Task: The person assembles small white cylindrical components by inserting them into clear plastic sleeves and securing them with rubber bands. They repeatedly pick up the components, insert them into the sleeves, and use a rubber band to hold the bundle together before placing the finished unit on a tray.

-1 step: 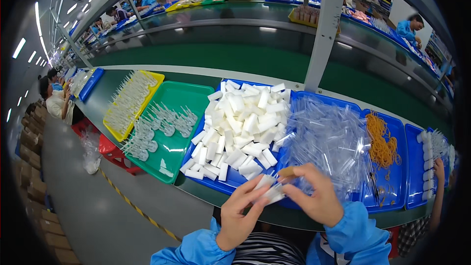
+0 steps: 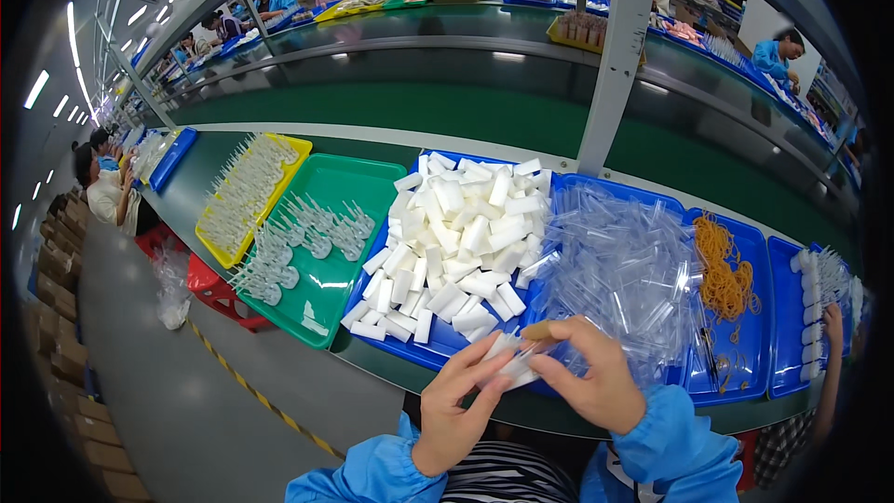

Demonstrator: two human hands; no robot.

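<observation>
Just in front of my body, my left hand (image 2: 453, 410) pinches a small white piece (image 2: 518, 371) with thin, pale prongs at its upper end. My right hand (image 2: 596, 371) is closed at the piece's right side, thumb and index finger bent around the prong end. A tan finger cover (image 2: 538, 330) sits on a right fingertip. What lies between the right fingers is small and partly hidden. Beyond my hands, a blue tray (image 2: 372, 340) carries a heap of white foam-like blocks (image 2: 456, 224). Clear plastic sleeves (image 2: 619, 270) fill the tray beside it.
Orange rubber bands (image 2: 722, 265) and dark tweezers (image 2: 710, 354) lie in another blue tray (image 2: 759, 317). Leftward, green (image 2: 340, 182) and yellow (image 2: 303, 151) trays bear pronged white pieces. A metal post (image 2: 619, 61) rises behind. Another person's arm (image 2: 829, 368) reaches in at right.
My right hand has shifted slightly left and down, its fingertips nearer the white piece. The left hand stays almost in place, still holding it.
</observation>
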